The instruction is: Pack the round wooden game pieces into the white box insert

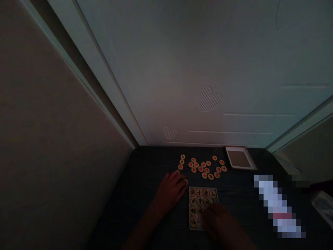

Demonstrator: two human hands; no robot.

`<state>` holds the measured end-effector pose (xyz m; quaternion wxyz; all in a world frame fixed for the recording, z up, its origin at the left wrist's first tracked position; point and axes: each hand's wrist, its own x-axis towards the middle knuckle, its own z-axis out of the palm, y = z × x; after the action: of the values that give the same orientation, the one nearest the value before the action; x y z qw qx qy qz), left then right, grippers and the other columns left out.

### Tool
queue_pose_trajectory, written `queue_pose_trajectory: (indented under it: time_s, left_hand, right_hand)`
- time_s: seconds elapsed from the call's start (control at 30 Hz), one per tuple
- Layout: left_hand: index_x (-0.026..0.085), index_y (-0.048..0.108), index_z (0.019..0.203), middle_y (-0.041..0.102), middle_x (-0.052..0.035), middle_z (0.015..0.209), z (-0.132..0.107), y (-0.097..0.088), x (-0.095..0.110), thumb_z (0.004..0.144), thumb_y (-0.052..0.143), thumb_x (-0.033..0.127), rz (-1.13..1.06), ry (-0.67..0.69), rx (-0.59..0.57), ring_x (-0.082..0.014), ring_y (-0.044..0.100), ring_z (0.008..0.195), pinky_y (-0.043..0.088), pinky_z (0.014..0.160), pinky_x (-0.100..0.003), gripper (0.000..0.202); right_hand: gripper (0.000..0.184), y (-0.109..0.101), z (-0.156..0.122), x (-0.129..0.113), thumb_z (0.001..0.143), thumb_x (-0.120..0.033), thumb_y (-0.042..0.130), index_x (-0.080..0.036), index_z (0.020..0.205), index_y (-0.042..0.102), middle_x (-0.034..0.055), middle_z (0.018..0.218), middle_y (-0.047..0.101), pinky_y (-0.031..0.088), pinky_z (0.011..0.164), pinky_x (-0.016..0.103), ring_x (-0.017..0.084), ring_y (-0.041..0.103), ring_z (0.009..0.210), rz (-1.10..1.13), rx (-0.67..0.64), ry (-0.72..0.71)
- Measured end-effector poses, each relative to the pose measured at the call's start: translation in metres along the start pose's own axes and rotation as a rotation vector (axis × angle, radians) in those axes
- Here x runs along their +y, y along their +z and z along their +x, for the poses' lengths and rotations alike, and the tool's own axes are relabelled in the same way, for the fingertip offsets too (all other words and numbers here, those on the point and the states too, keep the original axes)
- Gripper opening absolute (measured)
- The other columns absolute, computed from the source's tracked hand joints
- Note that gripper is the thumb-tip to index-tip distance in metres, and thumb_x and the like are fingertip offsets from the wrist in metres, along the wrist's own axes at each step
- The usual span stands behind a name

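Note:
My left hand (170, 187) lies on the dark table with its fingers stretched out. Its fingertips touch or nearly touch two round Chinese chess pieces, one (185, 182) by the index finger and one (177, 172) just past the others. Over the right side of a shallow white tray (190, 228) is my right hand (220, 217), fingers bent down and drawn together. Whatever they hold, if anything, is hidden in the dimness. Inside the tray, Chinese chess pieces with dark characters (200, 201) sit in rows, filling the top and left side.
Several loose Chinese chess pieces (201, 169), mostly red-marked, lie scattered behind the tray. An open box lid or second tray (253, 166) is at the table's back right. A blurred-out pale object (278, 208) lies to the right. A white panel with hearts (210, 99) stands behind the table (140, 173).

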<state>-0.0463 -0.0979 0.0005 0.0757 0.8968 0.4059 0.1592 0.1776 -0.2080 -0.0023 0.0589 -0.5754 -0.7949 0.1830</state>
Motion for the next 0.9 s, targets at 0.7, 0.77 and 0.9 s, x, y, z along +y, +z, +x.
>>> queue_pose_trajectory:
  time_s: [0.7,0.77,0.9]
  left_hand:
    - [0.027,0.068,0.108,0.075,-0.0019,0.115,-0.040,-0.006,0.004,0.098,0.062,0.024,-0.281,-0.110,0.173,-0.0214,0.068,0.105,0.051,0.097,-0.044,0.011]
    - [0.027,0.068,0.107,0.075,-0.0016,0.114,-0.044,-0.011,0.013,0.098,0.063,0.025,-0.344,-0.113,0.177,-0.0206,0.068,0.104,0.050,0.098,-0.043,0.010]
    - [0.028,0.068,0.103,0.076,0.0012,0.111,-0.053,-0.015,0.046,0.096,0.068,0.026,-0.424,-0.050,0.085,-0.0187,0.069,0.101,0.050,0.101,-0.041,0.008]
  right_hand:
    - [0.024,-0.018,0.016,-0.040,0.088,-0.012,0.057,-0.016,0.106,0.072,0.0145,0.088,0.079,0.052,0.068,0.030,0.027,0.077,0.082,-0.119,-0.067,0.286]
    - [0.033,-0.015,0.010,-0.034,0.081,-0.012,0.061,-0.017,0.114,0.069,0.0129,0.089,0.078,0.050,0.066,0.028,0.026,0.076,0.080,-0.055,-0.032,0.286]
    - [0.043,-0.015,-0.005,-0.017,0.074,-0.012,0.061,-0.020,0.116,0.065,0.0093,0.097,0.077,0.051,0.069,0.028,0.024,0.074,0.085,0.153,-0.023,0.256]
